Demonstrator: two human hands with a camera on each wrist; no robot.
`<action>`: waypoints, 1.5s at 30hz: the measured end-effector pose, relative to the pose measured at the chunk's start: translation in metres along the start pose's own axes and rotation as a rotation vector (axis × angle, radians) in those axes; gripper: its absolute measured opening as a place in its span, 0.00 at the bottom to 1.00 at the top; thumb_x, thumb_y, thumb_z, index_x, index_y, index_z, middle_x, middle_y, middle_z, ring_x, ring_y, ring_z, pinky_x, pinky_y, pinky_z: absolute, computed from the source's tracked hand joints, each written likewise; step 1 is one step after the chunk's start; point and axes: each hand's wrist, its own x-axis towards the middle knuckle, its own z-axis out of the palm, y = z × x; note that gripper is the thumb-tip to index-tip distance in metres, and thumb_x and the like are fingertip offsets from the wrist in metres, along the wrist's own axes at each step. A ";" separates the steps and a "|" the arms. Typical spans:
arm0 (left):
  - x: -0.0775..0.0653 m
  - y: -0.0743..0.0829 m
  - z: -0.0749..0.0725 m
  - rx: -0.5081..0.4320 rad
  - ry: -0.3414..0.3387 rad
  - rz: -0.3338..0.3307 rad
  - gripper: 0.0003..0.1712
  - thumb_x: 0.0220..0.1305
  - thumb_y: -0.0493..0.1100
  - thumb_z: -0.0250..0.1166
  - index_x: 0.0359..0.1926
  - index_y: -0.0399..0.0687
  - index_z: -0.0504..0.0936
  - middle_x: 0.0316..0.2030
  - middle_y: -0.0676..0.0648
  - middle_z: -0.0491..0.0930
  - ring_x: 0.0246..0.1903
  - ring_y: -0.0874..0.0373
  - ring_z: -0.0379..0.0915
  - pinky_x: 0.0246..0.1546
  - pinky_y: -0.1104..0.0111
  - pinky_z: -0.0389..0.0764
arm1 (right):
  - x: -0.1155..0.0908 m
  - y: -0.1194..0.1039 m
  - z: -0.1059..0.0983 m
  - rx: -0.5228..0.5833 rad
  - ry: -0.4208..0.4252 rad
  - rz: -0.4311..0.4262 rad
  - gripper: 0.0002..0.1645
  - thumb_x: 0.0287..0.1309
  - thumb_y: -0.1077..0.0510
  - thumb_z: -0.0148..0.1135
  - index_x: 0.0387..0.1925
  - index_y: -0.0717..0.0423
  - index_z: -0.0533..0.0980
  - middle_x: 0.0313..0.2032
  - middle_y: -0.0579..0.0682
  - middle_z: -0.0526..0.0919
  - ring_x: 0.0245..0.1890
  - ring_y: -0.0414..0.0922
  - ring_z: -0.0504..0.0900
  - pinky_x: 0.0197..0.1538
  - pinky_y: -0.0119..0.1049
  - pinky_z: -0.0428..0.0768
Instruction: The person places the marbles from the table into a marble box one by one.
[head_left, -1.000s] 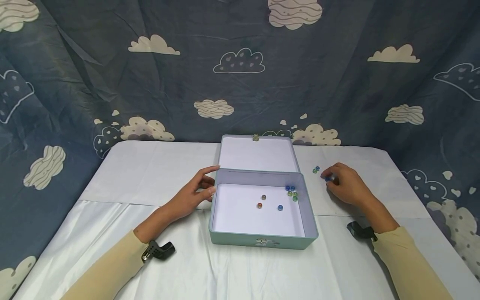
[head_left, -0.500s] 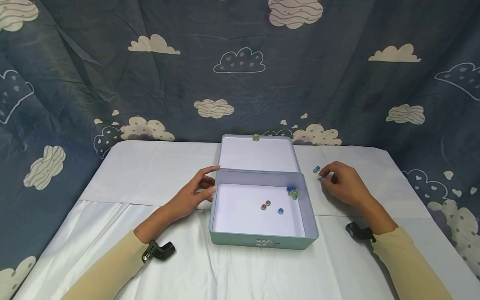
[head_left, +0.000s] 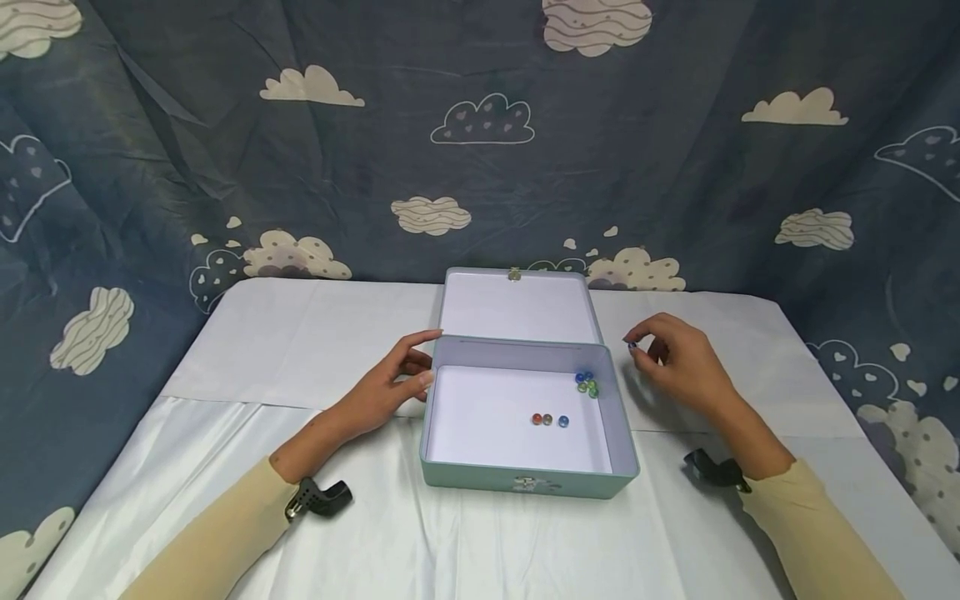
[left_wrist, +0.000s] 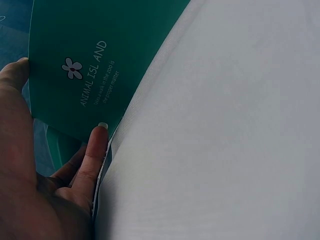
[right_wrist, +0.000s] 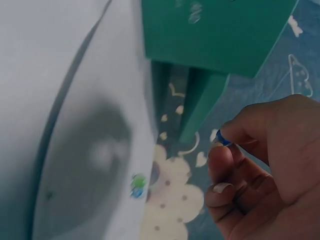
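A blue marble [right_wrist: 222,138] is pinched between the thumb and index finger of my right hand [head_left: 686,362], raised above the table right of the green tin box [head_left: 480,477]. My left hand [head_left: 382,387] touches the box's left side near its back corner, the thumb and index finger extended. Inside the box, a red marble [head_left: 536,419], a brownish marble [head_left: 547,420] and a blue one lie in a row. Several blue and green marbles [head_left: 592,389] cluster by the right wall. A green marble [right_wrist: 139,180] and a blue one lie on the table, hidden in the head view.
The box's hinged lid [head_left: 517,307] lies back behind it, with a small metal clasp at its far edge. White cloth [head_left: 337,542] covers the table. A dark curtain [head_left: 480,183] with cloud prints hangs behind.
My right hand has lifted the blue marble off the table and moved left toward the box. The red and brownish marbles have rolled right inside the box. My left hand stays in place.
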 end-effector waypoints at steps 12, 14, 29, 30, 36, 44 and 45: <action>0.000 0.000 0.000 0.000 -0.001 0.010 0.35 0.83 0.45 0.58 0.83 0.66 0.57 0.62 0.33 0.73 0.57 0.43 0.78 0.49 0.57 0.88 | -0.006 -0.037 -0.007 0.088 0.053 -0.110 0.17 0.61 0.71 0.70 0.46 0.50 0.85 0.43 0.47 0.84 0.29 0.43 0.75 0.30 0.28 0.76; 0.000 0.000 0.000 -0.003 -0.001 0.005 0.35 0.83 0.46 0.58 0.83 0.67 0.57 0.63 0.34 0.73 0.57 0.44 0.78 0.49 0.57 0.88 | -0.007 -0.040 -0.006 0.095 0.053 -0.128 0.17 0.61 0.72 0.70 0.46 0.50 0.85 0.44 0.47 0.84 0.29 0.42 0.75 0.29 0.28 0.75; 0.000 -0.001 0.001 0.001 -0.002 0.007 0.35 0.83 0.45 0.58 0.83 0.65 0.57 0.62 0.33 0.74 0.57 0.43 0.78 0.49 0.57 0.89 | -0.010 -0.048 0.004 0.110 -0.011 -0.181 0.17 0.61 0.70 0.72 0.46 0.48 0.85 0.43 0.44 0.84 0.27 0.41 0.74 0.28 0.29 0.77; 0.000 -0.001 0.001 0.001 -0.001 0.007 0.35 0.83 0.45 0.58 0.83 0.65 0.57 0.63 0.33 0.73 0.57 0.44 0.78 0.49 0.57 0.88 | -0.010 -0.048 0.004 0.114 -0.012 -0.183 0.17 0.61 0.70 0.72 0.46 0.47 0.85 0.43 0.44 0.84 0.27 0.41 0.74 0.28 0.29 0.77; 0.000 -0.001 0.000 -0.004 -0.001 0.005 0.35 0.83 0.45 0.58 0.83 0.67 0.57 0.63 0.35 0.73 0.57 0.45 0.78 0.49 0.57 0.88 | -0.009 -0.046 0.007 0.115 -0.005 -0.190 0.16 0.60 0.69 0.73 0.46 0.49 0.85 0.44 0.44 0.83 0.28 0.41 0.75 0.28 0.29 0.76; 0.000 0.000 0.000 -0.007 -0.004 0.004 0.35 0.83 0.46 0.58 0.83 0.69 0.57 0.63 0.35 0.73 0.57 0.45 0.78 0.49 0.56 0.88 | -0.007 -0.041 0.006 0.127 0.040 -0.162 0.13 0.62 0.67 0.70 0.47 0.51 0.85 0.44 0.45 0.83 0.28 0.41 0.75 0.28 0.30 0.74; 0.000 0.000 0.000 -0.008 -0.005 0.004 0.35 0.83 0.46 0.58 0.83 0.69 0.57 0.63 0.35 0.73 0.57 0.45 0.78 0.49 0.56 0.88 | -0.007 -0.039 0.005 0.128 0.044 -0.155 0.13 0.63 0.68 0.69 0.46 0.51 0.85 0.44 0.46 0.83 0.28 0.41 0.75 0.28 0.30 0.74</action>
